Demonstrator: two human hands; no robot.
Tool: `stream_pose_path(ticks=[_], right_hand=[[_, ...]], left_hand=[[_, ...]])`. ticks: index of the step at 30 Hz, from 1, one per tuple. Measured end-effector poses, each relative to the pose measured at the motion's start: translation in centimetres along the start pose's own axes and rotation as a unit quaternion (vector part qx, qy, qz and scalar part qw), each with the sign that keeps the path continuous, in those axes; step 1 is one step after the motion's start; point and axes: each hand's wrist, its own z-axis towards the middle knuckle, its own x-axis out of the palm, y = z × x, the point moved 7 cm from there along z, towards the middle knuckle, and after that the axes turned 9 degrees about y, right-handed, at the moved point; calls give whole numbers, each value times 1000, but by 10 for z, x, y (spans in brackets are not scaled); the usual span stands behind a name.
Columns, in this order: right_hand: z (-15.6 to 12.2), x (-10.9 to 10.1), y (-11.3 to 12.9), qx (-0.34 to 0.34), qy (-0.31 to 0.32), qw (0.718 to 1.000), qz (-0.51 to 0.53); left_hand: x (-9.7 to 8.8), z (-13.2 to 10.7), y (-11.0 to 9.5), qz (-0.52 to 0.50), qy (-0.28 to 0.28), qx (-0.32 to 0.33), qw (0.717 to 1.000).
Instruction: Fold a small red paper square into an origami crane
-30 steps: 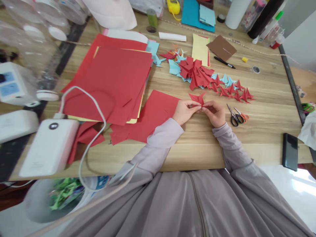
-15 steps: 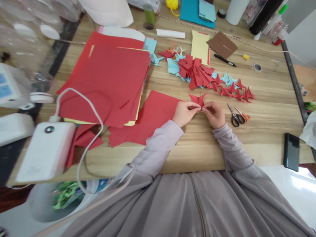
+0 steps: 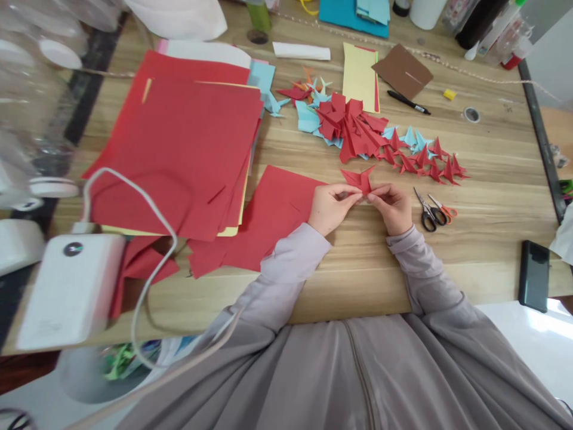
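Observation:
Between my two hands is a small red origami crane (image 3: 360, 179), its two points spread upward and outward. My left hand (image 3: 333, 206) pinches its lower left edge between thumb and fingertips. On the other side my right hand (image 3: 394, 206) is closed on the lower right edge. The fingers cover the bottom of the folded paper. A red paper sheet (image 3: 286, 203) lies under and beside my left wrist. Just beyond the hands is a heap of red folded paper pieces (image 3: 351, 125), and rows of small red cranes (image 3: 423, 158) stretch to its right.
Black scissors (image 3: 427, 212) and orange-handled scissors (image 3: 443, 209) lie right of my right hand. A tall stack of red paper (image 3: 179, 155) fills the left side. A white power bank (image 3: 71, 286) with a cable sits front left. A phone (image 3: 534, 275) rests at the right edge.
The camera view has shifted slightly, so the table's left side sits further left. My right hand has moved a little apart from my left; both keep their pinch on the red crane.

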Motion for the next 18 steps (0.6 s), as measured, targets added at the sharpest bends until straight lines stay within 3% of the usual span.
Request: stream_pose_path(ticks=[18], right_hand=[[2, 2, -6, 35, -10, 998, 46]], left_hand=[[5, 1, -2, -64, 1, 18, 998]])
